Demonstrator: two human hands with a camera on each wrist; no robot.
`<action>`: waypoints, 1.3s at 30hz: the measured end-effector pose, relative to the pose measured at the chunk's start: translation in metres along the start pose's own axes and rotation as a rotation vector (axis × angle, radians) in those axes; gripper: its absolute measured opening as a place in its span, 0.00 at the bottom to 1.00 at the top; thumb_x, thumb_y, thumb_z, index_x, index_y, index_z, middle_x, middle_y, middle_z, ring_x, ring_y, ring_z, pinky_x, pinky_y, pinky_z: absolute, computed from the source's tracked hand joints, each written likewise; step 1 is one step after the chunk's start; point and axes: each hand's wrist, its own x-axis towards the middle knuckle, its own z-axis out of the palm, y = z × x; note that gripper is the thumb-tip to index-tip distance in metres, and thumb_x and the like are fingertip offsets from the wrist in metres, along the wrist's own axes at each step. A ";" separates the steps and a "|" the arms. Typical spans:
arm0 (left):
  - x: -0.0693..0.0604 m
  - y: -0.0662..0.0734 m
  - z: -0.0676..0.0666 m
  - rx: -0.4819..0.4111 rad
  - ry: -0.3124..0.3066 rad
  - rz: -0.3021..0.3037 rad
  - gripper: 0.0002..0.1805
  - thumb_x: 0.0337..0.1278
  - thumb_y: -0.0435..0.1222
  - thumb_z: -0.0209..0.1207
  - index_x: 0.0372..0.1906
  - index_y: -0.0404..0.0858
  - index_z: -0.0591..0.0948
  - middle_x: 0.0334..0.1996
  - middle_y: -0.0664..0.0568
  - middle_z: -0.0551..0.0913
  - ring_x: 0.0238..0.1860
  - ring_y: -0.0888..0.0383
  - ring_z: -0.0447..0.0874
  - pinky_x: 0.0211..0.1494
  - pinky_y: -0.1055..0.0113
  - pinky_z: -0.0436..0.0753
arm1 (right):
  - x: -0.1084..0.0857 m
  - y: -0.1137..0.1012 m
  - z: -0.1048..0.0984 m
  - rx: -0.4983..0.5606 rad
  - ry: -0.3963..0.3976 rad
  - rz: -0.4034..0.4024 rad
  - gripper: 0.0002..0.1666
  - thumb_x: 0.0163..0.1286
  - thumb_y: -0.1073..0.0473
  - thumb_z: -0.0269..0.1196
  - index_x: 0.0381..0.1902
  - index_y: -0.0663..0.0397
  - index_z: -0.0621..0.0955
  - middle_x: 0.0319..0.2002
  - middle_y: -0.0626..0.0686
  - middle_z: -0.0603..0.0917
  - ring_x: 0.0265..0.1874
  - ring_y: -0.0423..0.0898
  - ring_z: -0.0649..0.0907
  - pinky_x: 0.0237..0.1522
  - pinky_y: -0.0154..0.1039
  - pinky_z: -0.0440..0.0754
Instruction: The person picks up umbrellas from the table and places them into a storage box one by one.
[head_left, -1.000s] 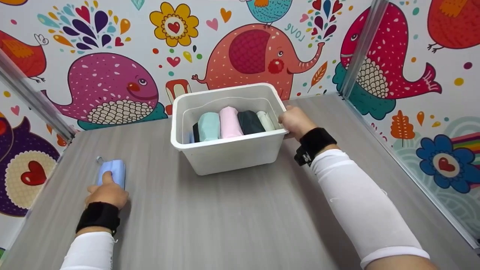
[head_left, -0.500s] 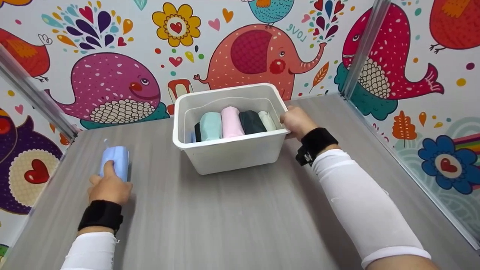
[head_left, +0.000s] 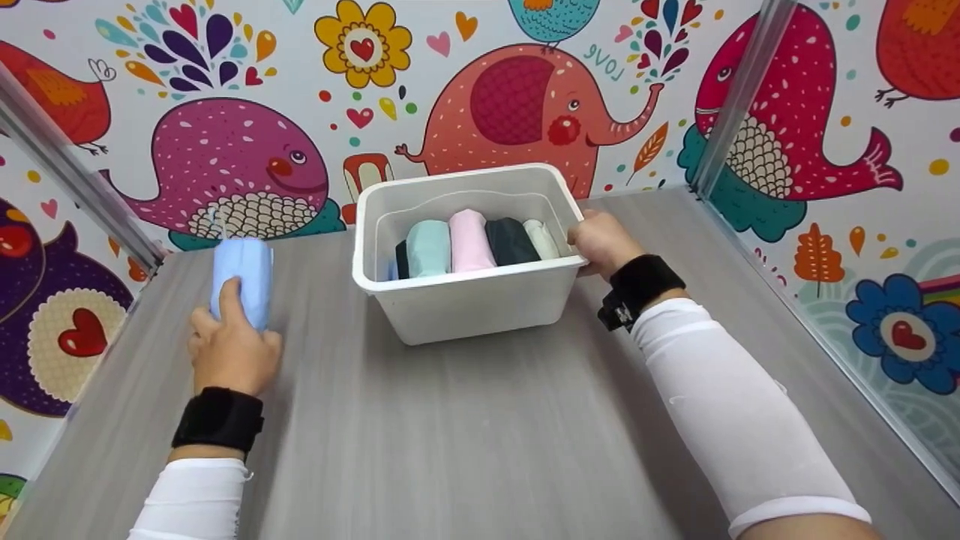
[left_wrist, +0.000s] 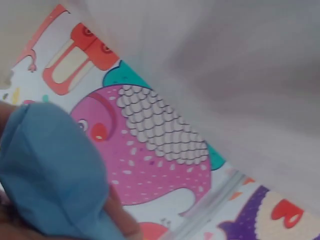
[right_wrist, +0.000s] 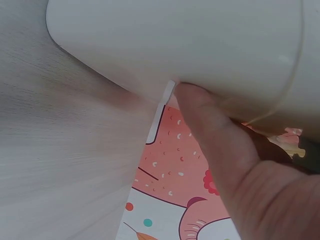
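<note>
In the head view my left hand [head_left: 236,352] grips a light blue fabric bundle [head_left: 253,274], which looks like a folded compact umbrella with a thin strap at its far end. One finger lies along its top; the bundle is raised above the table. The left wrist view shows its creased blue cloth [left_wrist: 55,170] close up, with fingers around it. My right hand [head_left: 606,241] holds the right rim of a white plastic bin [head_left: 472,306]. In the right wrist view a digit [right_wrist: 215,135] presses against the bin's outer side.
Inside the bin stand several rolled bundles side by side, among them a teal one [head_left: 429,247], a pink one [head_left: 471,241], a dark one [head_left: 511,241] and a cream one [head_left: 541,240]. The grey table [head_left: 465,435] meets patterned walls [head_left: 375,112] at back and sides.
My left hand has lifted the light blue folded umbrella off the table and moved it forward, toward the back wall. My right hand keeps its hold on the bin. The head view has shifted slightly.
</note>
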 end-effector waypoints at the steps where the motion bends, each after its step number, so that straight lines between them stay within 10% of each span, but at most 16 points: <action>1: -0.001 0.003 0.000 -0.003 0.016 0.012 0.49 0.64 0.34 0.57 0.86 0.48 0.47 0.72 0.21 0.55 0.61 0.22 0.65 0.62 0.27 0.70 | 0.000 0.000 0.000 0.000 -0.001 0.001 0.36 0.69 0.70 0.46 0.76 0.64 0.64 0.74 0.65 0.69 0.67 0.64 0.76 0.61 0.66 0.81; 17: -0.011 0.045 -0.010 -0.084 0.169 0.178 0.46 0.65 0.34 0.61 0.84 0.47 0.53 0.73 0.27 0.56 0.68 0.27 0.62 0.68 0.25 0.68 | 0.002 0.000 -0.001 0.025 0.007 0.015 0.36 0.68 0.71 0.46 0.76 0.64 0.64 0.73 0.65 0.69 0.67 0.63 0.76 0.62 0.65 0.81; 39: -0.006 0.139 -0.009 -0.342 0.022 0.310 0.47 0.64 0.34 0.59 0.85 0.48 0.51 0.73 0.29 0.57 0.66 0.33 0.69 0.69 0.32 0.75 | 0.003 0.000 -0.001 0.014 0.009 0.024 0.37 0.69 0.70 0.47 0.76 0.63 0.65 0.73 0.63 0.70 0.67 0.63 0.76 0.62 0.65 0.82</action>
